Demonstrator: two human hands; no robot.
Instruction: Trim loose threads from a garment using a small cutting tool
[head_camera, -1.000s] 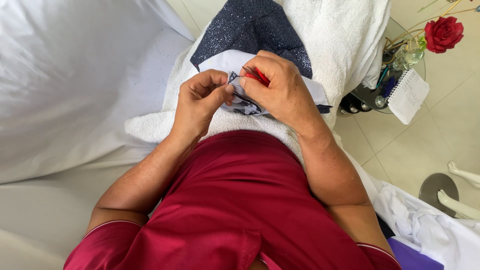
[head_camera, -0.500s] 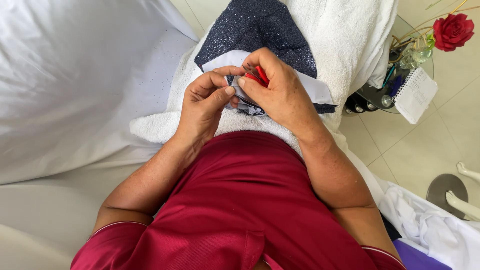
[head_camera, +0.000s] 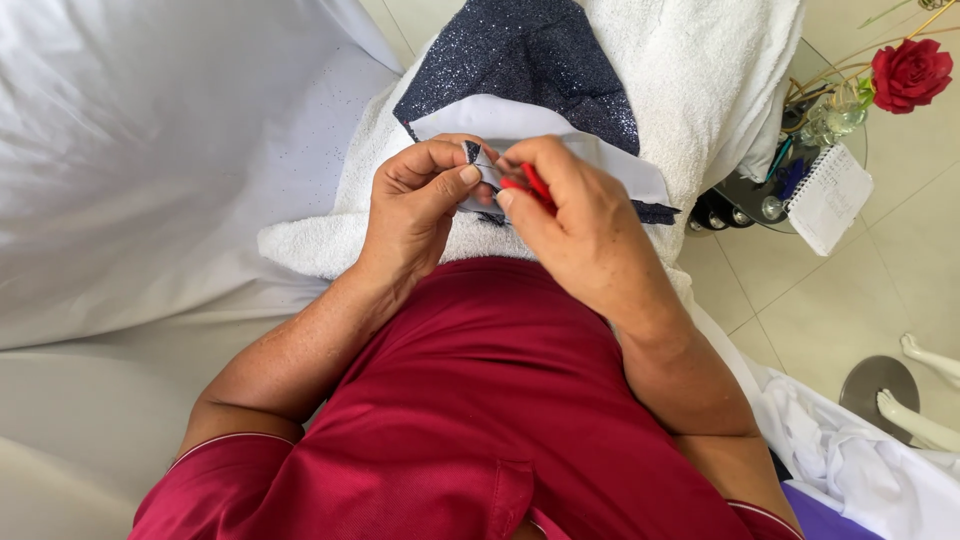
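Observation:
My left hand (head_camera: 418, 205) pinches the edge of a dark glittery fabric piece (head_camera: 520, 60) with a white lining (head_camera: 560, 140), held over my lap. My right hand (head_camera: 575, 225) grips a small red tool (head_camera: 532, 184) whose tip meets the fabric edge right beside my left thumb. The two hands touch at the fabric. The tool's working end is hidden between my fingers. The fabric lies on a white towel (head_camera: 690, 70) spread across my lap.
A white sheet (head_camera: 150, 150) covers the left side. At the right, a glass side table (head_camera: 770, 200) holds a small spiral notepad (head_camera: 830, 198), pens and a red rose (head_camera: 910, 72). White cloth (head_camera: 850, 460) and a mannequin's feet (head_camera: 925, 390) rest on the tiled floor.
Both hands stay together on the fabric edge; fingers have shifted slightly along it, and the view has drifted a little.

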